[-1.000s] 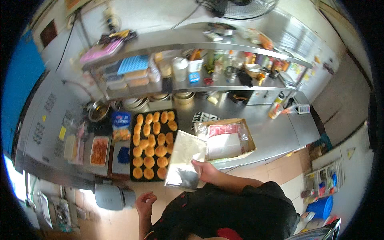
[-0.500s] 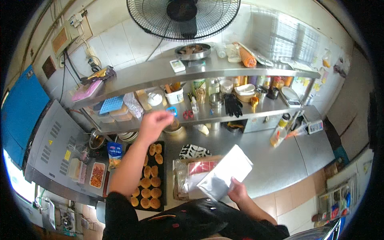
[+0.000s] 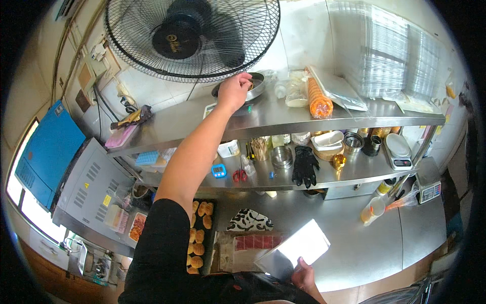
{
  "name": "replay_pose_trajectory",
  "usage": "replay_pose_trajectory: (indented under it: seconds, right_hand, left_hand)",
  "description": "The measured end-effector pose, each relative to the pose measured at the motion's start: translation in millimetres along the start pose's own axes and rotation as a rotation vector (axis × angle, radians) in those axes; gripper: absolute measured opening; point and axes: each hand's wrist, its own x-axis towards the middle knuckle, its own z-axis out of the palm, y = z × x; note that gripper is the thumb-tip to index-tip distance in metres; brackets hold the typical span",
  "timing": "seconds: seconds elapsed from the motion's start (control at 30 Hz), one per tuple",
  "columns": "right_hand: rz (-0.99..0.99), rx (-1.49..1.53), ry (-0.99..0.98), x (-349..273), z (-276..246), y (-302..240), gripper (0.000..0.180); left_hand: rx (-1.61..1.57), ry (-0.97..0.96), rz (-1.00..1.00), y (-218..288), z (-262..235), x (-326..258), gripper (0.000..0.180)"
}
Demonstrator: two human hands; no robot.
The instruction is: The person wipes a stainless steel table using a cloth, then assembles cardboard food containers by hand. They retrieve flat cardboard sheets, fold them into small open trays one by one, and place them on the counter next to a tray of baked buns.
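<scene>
My left hand (image 3: 235, 93) reaches up to the round metal bowl (image 3: 257, 87) on the top shelf. Its fingers are curled together over the bowl's rim; what they pinch, if anything, is hidden. Low in front of me, my right hand (image 3: 303, 275) grips the lower edge of a flat white bag (image 3: 299, 248), which has a shiny silvery face. Beneath that bag lies a clear-wrapped package with a red patterned part (image 3: 258, 242). A black tray (image 3: 208, 238) of golden buns is beside it on the left, partly covered by my left arm.
A large black fan (image 3: 192, 40) hangs close above the bowl. Along the lower shelf are a blue timer (image 3: 218, 171), red scissors (image 3: 240, 176), a black glove (image 3: 305, 166) and a white scale (image 3: 399, 152). An orange roll (image 3: 319, 96) and stacked clear plastic containers (image 3: 387, 50) occupy the upper shelf's right side.
My left hand has risen from in front of the lower shelf to the metal bowl. The view has tilted up. My right hand keeps hold of the white bag.
</scene>
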Motion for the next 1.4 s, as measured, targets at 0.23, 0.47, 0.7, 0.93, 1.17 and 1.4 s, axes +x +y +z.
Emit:
replay_pose_trajectory:
  seconds: [0.23,0.47,0.7,0.93,1.17,1.4]
  right_hand:
    - [0.032,-0.062,0.048,28,2,3,0.027]
    - [0.208,-0.033,-0.021,55,-51,18,0.019]
    - [0.14,-0.096,0.008,34,-24,6,0.018]
    - [-0.134,-0.14,-0.095,20,66,-20,0.025]
    - [0.042,-0.374,-0.237,30,108,52,0.032]
    - [-0.048,-0.54,-0.206,20,130,130,0.029]
  left_hand:
    - [0.08,-0.232,-0.015,-4,8,43,0.027]
    - [0.093,-0.297,-0.156,8,6,48,0.041]
    - [0.242,-0.007,0.251,13,-16,-5,0.024]
    - [-0.149,-0.639,0.026,37,-41,-339,0.036]
    - [-0.562,-0.258,-0.749,26,-63,-517,0.045]
    - [-0.442,-0.055,-0.813,-29,-118,-569,0.021]
